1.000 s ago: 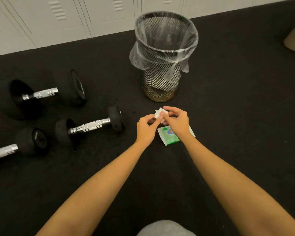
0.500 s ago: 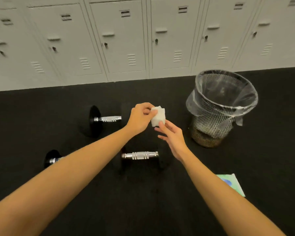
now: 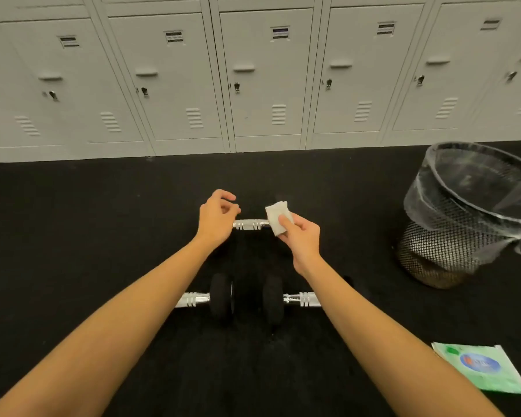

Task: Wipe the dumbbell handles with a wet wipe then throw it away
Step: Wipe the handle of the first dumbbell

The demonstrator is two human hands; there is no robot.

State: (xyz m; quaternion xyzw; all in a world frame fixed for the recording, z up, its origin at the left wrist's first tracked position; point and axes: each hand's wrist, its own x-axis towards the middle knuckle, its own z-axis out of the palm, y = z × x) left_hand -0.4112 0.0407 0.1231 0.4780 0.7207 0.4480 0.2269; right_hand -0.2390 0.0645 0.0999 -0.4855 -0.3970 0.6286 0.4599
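Note:
My right hand [image 3: 301,240] pinches a folded white wet wipe [image 3: 278,216] and holds it over the right end of the far dumbbell's chrome handle [image 3: 250,224]. My left hand [image 3: 217,219] hovers at the left end of that handle, fingers curled and apart, holding nothing. Two more black dumbbells lie nearer me, end to end: the left one [image 3: 220,299] and the right one [image 3: 272,299], their chrome handles partly hidden under my forearms.
A black mesh waste bin [image 3: 463,218] with a clear liner stands on the right. A green wet-wipe packet [image 3: 483,371] lies on the black floor at the lower right. A row of grey lockers [image 3: 259,79] lines the far wall.
The wipe passed from my left hand to my right hand. Both hands dropped toward the far dumbbell's handle, and the view shifted so the bin sits farther right.

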